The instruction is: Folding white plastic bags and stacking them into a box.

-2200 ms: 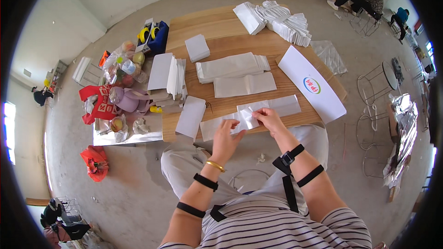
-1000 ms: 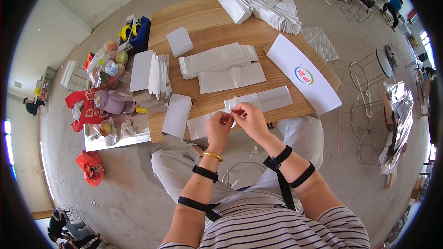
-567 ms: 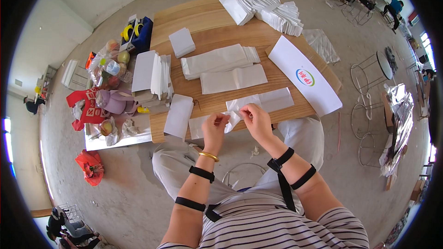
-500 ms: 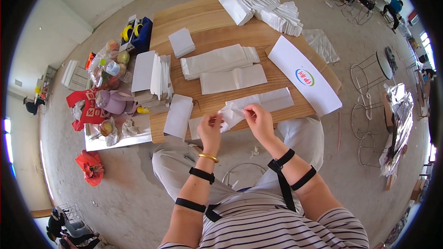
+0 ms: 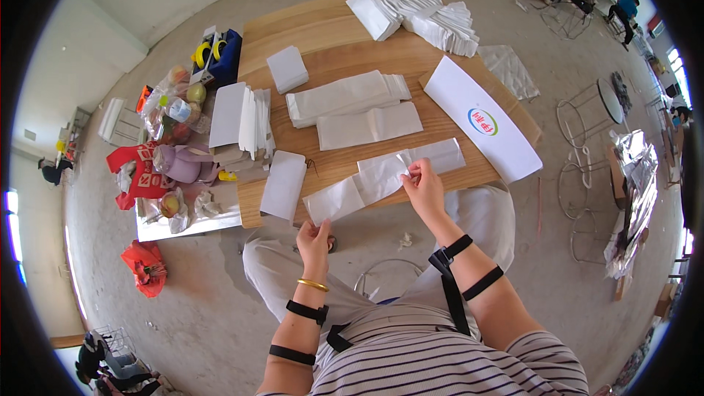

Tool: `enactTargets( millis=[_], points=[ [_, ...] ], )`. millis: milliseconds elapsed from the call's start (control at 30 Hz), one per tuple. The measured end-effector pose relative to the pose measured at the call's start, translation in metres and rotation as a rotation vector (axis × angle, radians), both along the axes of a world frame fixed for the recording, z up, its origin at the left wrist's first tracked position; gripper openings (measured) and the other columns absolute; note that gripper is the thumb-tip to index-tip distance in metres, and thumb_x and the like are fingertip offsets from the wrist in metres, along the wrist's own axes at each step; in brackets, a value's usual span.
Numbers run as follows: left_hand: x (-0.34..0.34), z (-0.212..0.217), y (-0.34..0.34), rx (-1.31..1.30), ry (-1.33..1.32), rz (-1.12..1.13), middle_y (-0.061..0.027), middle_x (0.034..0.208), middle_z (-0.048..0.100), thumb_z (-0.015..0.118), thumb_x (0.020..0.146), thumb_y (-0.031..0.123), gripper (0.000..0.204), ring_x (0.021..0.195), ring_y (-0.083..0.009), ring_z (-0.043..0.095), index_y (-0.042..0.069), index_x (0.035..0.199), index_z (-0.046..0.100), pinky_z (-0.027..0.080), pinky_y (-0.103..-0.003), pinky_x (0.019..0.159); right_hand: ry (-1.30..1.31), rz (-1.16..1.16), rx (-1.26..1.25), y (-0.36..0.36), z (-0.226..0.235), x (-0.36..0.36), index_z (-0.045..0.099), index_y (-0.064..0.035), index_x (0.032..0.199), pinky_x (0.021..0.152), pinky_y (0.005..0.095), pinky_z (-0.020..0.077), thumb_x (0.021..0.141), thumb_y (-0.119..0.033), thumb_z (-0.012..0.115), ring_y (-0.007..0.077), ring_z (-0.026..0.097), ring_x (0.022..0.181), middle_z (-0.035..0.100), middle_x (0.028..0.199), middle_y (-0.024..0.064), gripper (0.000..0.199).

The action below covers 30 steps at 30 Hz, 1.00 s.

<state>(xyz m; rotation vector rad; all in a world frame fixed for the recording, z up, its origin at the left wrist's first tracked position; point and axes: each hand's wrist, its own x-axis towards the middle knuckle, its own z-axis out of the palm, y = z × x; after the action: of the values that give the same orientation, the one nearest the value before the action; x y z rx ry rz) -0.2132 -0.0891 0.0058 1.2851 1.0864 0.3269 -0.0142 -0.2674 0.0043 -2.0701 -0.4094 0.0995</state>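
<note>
A long, thin, slightly see-through white strip (image 5: 359,192) stretches between my hands at the table's near edge. I cannot tell whether it is paper or plastic. My left hand (image 5: 314,242) pinches its lower left corner, just off the table edge. Near its upper right end, my right hand (image 5: 424,189) pinches it between thumb and fingers. Partly under it and to the right lies another flat white strip (image 5: 442,155). A white card (image 5: 284,185) rests left of the held strip. Beyond it lie one single white strip (image 5: 372,126) and a stack of them (image 5: 341,95).
A curved white printed board (image 5: 480,117) covers the table's right side. White bundles (image 5: 425,18) lie at the far edge. White folded cards (image 5: 238,119), a blue tape dispenser (image 5: 224,59), bagged fruit (image 5: 183,106) and a red bag (image 5: 137,176) crowd the left. Stools (image 5: 609,103) stand right.
My left hand has moved down and left, drawing the crumpled strip out flat. My right hand has shifted slightly right, still pinching it.
</note>
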Motion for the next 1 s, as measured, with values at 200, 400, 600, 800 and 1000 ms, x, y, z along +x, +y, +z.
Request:
enactTargets(
  millis=[200, 400, 600, 800, 1000],
  points=[
    [-0.012, -0.011, 0.005, -0.199, -0.024, 0.103, -0.0018, 0.076, 0.062, 0.071, 0.092, 0.016, 0.019, 0.058, -0.0066, 0.055, 0.005, 0.083, 0.059, 0.046, -0.02, 0.051, -0.058, 0.022, -0.038, 0.004, -0.005, -0.001, 0.052, -0.0082, 0.097, 0.068, 0.0411, 0.0498, 0.082, -0.007, 0.069, 0.028, 0.064, 0.078, 0.064, 0.083, 0.0079, 0.024],
    [0.002, 0.011, 0.004, 0.139, -0.146, 0.074, -0.0037, 0.079, 0.067, 0.069, 0.092, 0.014, 0.018, 0.061, -0.0077, 0.058, 0.004, 0.082, 0.058, 0.044, -0.021, 0.05, -0.129, 0.041, -0.051, 0.0, -0.001, -0.002, 0.053, -0.0083, 0.095, 0.068, 0.0409, 0.0489, 0.082, -0.007, 0.068, 0.0288, 0.061, 0.079, 0.062, 0.082, 0.0074, 0.02],
    [0.036, 0.022, 0.023, 0.564, -0.083, -0.045, -0.0027, 0.073, 0.065, 0.069, 0.092, 0.011, 0.024, 0.066, -0.0072, 0.059, 0.001, 0.077, 0.052, 0.048, -0.022, 0.063, -0.176, 0.002, -0.033, -0.002, -0.002, 0.007, 0.055, -0.0081, 0.093, 0.071, 0.041, 0.0476, 0.081, -0.006, 0.069, 0.0283, 0.059, 0.081, 0.063, 0.08, 0.006, 0.019],
    [0.038, 0.0, 0.029, 0.777, 0.004, -0.059, -0.0051, 0.064, 0.057, 0.073, 0.087, 0.011, 0.026, 0.06, -0.0094, 0.053, 0.0, 0.076, 0.052, 0.045, -0.026, 0.059, -0.294, -0.033, -0.076, 0.0, -0.005, 0.013, 0.054, -0.0091, 0.091, 0.071, 0.0418, 0.0456, 0.079, -0.005, 0.07, 0.0283, 0.058, 0.078, 0.063, 0.075, 0.0052, 0.02],
    [0.028, -0.011, 0.037, 0.809, 0.125, -0.064, -0.0064, 0.063, 0.057, 0.075, 0.084, 0.016, 0.028, 0.058, -0.0141, 0.051, -0.001, 0.076, 0.054, 0.045, -0.03, 0.058, -0.285, -0.012, -0.148, -0.002, -0.01, 0.012, 0.056, -0.0087, 0.091, 0.073, 0.0408, 0.0452, 0.079, -0.005, 0.07, 0.0263, 0.057, 0.079, 0.063, 0.076, 0.0042, 0.019]
  ],
)
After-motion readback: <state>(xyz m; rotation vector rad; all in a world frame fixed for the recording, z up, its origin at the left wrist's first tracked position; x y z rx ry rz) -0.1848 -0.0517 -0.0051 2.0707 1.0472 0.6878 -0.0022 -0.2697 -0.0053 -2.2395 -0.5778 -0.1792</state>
